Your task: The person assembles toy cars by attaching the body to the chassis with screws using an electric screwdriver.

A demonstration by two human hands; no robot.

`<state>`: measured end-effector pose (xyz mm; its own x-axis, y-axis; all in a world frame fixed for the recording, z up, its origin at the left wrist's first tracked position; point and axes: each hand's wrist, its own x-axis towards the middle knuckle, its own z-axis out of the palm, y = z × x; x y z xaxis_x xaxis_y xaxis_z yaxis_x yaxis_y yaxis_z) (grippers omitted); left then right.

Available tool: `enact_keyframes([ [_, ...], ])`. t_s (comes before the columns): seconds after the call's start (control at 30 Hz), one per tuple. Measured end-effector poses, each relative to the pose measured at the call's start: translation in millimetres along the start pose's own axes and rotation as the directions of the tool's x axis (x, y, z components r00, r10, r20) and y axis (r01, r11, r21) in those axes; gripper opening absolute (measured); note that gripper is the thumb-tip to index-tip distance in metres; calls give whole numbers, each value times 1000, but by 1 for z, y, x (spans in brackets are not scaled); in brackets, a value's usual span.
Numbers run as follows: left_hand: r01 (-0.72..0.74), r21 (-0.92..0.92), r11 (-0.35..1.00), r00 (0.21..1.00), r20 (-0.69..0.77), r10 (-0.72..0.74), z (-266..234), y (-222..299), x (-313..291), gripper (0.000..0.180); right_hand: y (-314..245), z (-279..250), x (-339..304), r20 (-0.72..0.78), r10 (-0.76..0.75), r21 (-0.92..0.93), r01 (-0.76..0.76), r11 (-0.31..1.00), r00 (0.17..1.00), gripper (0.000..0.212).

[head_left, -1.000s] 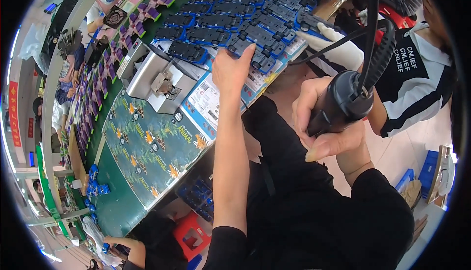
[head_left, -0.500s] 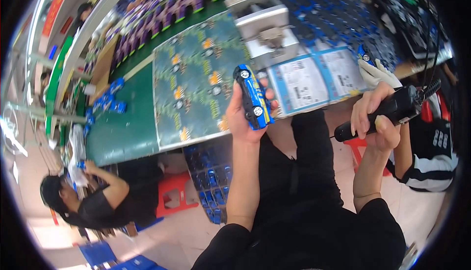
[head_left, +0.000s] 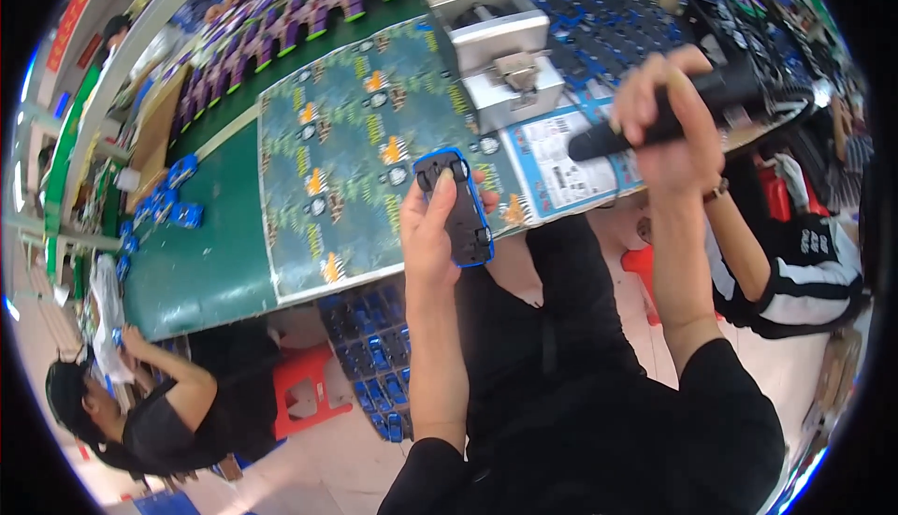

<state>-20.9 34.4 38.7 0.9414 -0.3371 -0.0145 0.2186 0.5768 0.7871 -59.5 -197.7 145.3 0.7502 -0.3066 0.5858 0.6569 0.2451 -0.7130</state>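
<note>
Above the table's front edge, my left hand [head_left: 426,234] grips a blue toy car [head_left: 470,234] with its black underside turned up. The thumb lies across one end of that underside, and the other fingertips show at the far side. My right hand [head_left: 681,136], raised and blurred, is wrapped round a black electric screwdriver [head_left: 603,141]. Its tapered end points left, over the printed sheets [head_left: 566,188] on the table and apart from the car. The bit is not visible.
Behind my hands stands a silver metal box-shaped device [head_left: 510,57] on a patterned mat [head_left: 346,141]. Blue toy cars [head_left: 187,214] lie at the left, dark blue parts [head_left: 613,33] at the back right. Below is a tray of blue cars [head_left: 379,356]. People [head_left: 178,412] sit at both sides.
The toy car has been turned from its side to underside up, and my left hand has shifted slightly left. My right hand has moved up and left with the screwdriver.
</note>
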Motion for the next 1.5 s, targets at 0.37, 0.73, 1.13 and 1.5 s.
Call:
enact_keyframes([
  [0.37, 12, 92, 996, 997, -83, -5, 17, -39, 18, 23, 68, 23, 68, 48, -209, -367, 212, 906, 977, 12],
  [0.73, 12, 81, 997, 995, -102, -3, 13, -42, 19, 22, 67, 42, 88, 70, 39, -431, -5, 902, 997, 30],
  [1.13, -66, 233, 970, 992, -90, 89, 6, -54, 22, 20, 33, 49, 14, 34, -20, 129, 16, 992, 999, 16],
  [1.5, -68, 243, 968, 988, -122, 100, 17, -55, 17, 22, 53, 47, 1, 130, -16, 53, 10, 999, 991, 18],
])
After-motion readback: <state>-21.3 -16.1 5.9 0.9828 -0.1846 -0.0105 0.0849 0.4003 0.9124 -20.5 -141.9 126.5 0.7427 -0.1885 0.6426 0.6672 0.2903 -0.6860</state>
